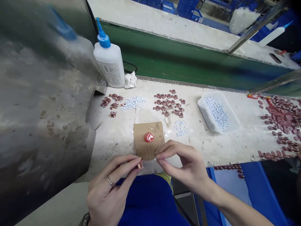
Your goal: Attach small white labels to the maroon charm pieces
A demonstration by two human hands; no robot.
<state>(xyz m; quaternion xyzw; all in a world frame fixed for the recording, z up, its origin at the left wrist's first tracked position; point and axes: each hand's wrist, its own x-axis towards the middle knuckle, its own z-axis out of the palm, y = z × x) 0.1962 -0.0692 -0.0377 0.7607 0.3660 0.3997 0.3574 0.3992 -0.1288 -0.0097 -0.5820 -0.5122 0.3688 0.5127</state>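
My left hand [110, 188], with a ring on one finger, pinches a small brown figurine [139, 165] with a pale orange part; the fingers cover most of it. To its right, my right hand [188, 163] holds a tiny white piece [155, 158] between thumb and forefinger, a short gap away from the figurine. Just beyond both hands lies a cardboard square [141, 148], and on it sits a small round red cap-like dish [149, 137] with white in it. Loose small white-and-blue pieces [180, 128] lie right of the cardboard.
Groups of brown figurines [168, 103] and a white-and-blue pile [134, 102] lie farther back. A white squeeze bottle [110, 64] stands by crumpled tissue [130, 80]. Rightward are a plastic tub [231, 124] and many brown parts [282, 117]. A metal panel [47, 103] borders the left.
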